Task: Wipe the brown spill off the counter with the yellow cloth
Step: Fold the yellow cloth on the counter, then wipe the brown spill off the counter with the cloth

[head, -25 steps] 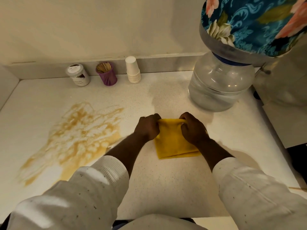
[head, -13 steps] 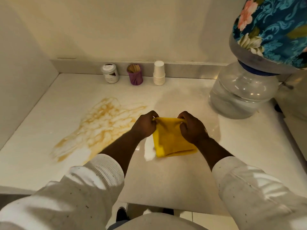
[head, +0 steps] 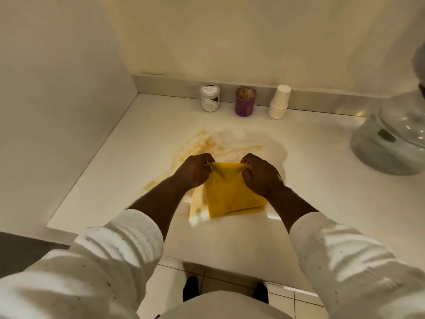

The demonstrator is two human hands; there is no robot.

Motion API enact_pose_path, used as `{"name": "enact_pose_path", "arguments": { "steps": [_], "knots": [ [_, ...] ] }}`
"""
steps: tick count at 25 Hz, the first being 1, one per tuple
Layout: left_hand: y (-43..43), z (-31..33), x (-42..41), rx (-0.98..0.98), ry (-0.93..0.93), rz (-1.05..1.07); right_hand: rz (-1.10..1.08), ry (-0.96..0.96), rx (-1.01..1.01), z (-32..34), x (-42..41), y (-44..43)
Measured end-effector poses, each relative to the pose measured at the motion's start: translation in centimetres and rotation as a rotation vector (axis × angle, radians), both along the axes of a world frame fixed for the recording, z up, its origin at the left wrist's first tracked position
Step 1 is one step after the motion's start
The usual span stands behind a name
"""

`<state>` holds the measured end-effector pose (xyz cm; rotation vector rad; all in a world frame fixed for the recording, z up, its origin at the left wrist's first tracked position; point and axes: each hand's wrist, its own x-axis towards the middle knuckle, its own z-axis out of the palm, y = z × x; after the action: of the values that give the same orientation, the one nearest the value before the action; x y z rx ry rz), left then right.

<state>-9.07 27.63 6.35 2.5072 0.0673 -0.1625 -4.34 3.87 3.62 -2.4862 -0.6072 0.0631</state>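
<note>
A folded yellow cloth (head: 232,194) lies on the white counter (head: 322,194), stretched between my two hands. My left hand (head: 195,170) pinches its far left corner and my right hand (head: 261,173) pinches its far right corner. The brown spill (head: 213,146) spreads over the counter just beyond and to the left of my hands; its near part lies under my left forearm and beside the cloth's left edge. Part of the spill is hidden by my hands.
Along the back wall stand a white jar (head: 210,97), a purple cup of wooden sticks (head: 245,101) and a stack of paper cups (head: 279,102). A big clear water bottle (head: 391,143) sits at the right. A wall closes the left side. Floor tiles show below the counter's front edge.
Both hands have carried the cloth leftward from the bare counter onto the near edge of the spill. The view has swung left, so the water bottle is now at the far right.
</note>
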Motion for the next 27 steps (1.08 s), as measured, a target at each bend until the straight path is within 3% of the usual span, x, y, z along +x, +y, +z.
{"name": "enact_pose_path", "arguments": {
  "steps": [11,18,27],
  "knots": [
    [7.3,-4.2,0.0,-0.024,0.022,-0.140,-0.134,-0.098,-0.300,-2.5,-3.5,6.4],
    [11.7,-6.1,0.4,0.245,-0.030,-0.187,0.040,-0.034,-0.314,-5.5,-4.2,8.2],
    [19.4,-8.9,2.2,0.410,-0.001,-0.093,-0.096,0.036,-0.442,-9.0,-3.8,10.4]
  ]
}}
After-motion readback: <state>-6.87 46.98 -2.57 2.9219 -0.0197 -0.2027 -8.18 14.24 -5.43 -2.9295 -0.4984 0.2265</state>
